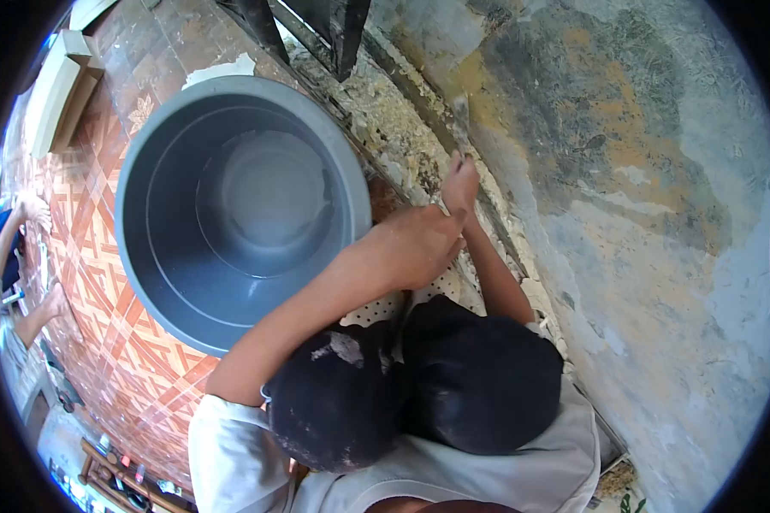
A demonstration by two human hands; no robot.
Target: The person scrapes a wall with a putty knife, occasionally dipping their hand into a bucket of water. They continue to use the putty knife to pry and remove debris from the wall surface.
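Note:
My right hand (460, 183) is closed around the handle of a narrow scraper (460, 120). Its blade points up along the foot of the peeling wall (624, 214). My left hand (421, 244) is curled into a fist just below, touching my right wrist; I see nothing in it. Both arms reach forward over my knees in dark trousers (479, 376). A white perforated shoe (375, 311) shows under my left forearm. Crumbled paint and plaster debris (393, 145) lie along the wall's base around the scraper.
A large grey plastic basin (162, 282) with a little water stands on the orange patterned floor tiles (103, 282), close to my left arm. Another person's arms (34, 256) show at the far left edge. A dark metal frame (334, 34) stands at the top.

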